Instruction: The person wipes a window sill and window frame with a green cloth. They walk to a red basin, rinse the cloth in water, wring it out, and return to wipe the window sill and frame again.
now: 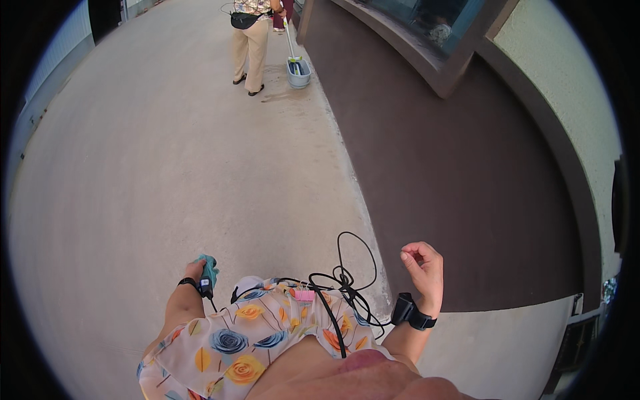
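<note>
At the lower left, my left hand [195,269] is closed on a crumpled teal cloth [210,270]. A black strap with a small device [205,287] sits at that wrist. My right hand [425,267] is raised at the lower right in front of the dark brown wall, fingers curled with the thumb near the fingertips; nothing shows in it. A black module on a strap [414,313] is around the right wrist. Looped black cables [345,287] hang at the front of my floral shirt [235,345], beside a pink clip [304,295].
Ahead, a person in beige trousers [251,50] stands on the concrete ground [200,165], holding a mop handle [288,37] over a grey bucket [298,80]. Someone in dark red is partly visible beyond. A brown wall [440,190] with a window [430,25] runs along the right.
</note>
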`<state>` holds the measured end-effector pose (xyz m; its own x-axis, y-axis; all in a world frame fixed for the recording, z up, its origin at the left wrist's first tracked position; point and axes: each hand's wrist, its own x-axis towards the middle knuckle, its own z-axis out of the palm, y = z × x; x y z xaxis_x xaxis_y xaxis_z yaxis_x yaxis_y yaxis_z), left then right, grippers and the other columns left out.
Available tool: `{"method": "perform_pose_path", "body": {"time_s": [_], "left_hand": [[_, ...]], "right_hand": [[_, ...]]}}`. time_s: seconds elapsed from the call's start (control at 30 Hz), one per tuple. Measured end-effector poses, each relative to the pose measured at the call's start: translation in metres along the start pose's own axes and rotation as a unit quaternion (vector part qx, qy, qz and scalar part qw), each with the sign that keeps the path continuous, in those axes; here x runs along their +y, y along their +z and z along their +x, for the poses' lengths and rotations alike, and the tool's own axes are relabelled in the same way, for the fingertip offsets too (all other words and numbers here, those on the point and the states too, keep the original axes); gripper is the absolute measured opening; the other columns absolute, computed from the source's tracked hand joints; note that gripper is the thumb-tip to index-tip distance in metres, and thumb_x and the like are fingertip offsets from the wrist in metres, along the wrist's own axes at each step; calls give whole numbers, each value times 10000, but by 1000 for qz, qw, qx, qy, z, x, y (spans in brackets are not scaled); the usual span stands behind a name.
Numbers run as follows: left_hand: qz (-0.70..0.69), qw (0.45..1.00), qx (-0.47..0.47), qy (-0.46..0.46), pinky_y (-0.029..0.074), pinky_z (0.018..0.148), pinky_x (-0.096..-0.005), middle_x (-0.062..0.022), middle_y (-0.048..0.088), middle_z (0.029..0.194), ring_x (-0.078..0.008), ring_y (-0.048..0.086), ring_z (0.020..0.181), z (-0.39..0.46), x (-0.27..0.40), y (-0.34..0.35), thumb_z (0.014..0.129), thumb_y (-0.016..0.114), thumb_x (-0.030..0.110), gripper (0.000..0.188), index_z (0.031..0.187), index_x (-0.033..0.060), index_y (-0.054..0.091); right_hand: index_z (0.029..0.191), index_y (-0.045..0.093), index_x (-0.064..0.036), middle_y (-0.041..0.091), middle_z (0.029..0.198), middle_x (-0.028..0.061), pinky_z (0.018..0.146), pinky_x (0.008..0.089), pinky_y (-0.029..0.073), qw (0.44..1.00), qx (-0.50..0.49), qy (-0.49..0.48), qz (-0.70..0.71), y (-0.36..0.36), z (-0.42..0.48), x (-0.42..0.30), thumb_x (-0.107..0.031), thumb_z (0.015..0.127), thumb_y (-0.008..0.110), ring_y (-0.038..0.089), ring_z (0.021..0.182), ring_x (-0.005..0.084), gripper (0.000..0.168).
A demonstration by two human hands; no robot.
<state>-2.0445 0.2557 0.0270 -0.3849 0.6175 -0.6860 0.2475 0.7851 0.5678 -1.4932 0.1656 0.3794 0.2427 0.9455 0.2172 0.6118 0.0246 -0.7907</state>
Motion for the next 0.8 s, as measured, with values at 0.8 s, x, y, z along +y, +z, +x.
{"method": "perform_pose_path", "body": {"time_s": [0.8], "left_hand": [[140,989,-15,39,508,801,-367,-185,669,1026,-279,659,920,150,224,30,793,636,379,508,1040,-65,642]], "right_hand": [[873,624,4,589,770,10,632,214,441,999,-41,5,8,60,224,17,-72,821,677,533,682,72,106]]}}
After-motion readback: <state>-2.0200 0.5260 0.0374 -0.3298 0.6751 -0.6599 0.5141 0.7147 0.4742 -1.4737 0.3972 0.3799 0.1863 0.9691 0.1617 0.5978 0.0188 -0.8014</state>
